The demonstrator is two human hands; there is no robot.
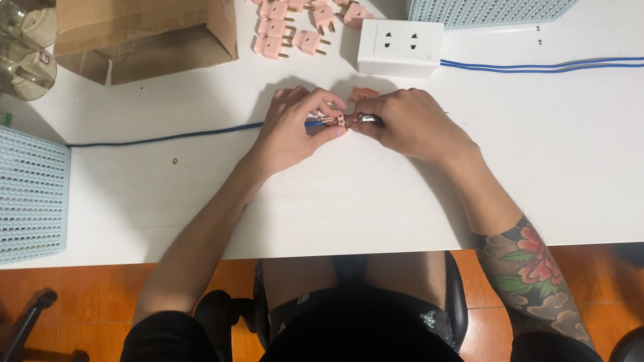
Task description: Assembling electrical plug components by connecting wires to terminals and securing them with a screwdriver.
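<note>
Left hand [296, 127] is pinched shut on a small pink plug [336, 119], just below the white socket box [400, 47]; a blue cable [177, 137] is led in from its left. Right hand [410, 123] is closed around a dark tool [367, 118] touching the plug. Spare pink plugs [299, 9] are piled left of the box.

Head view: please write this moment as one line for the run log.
left hand: holds pink plug | right hand: holds dark tool at plug | blue cable: leads left | table: white
</note>
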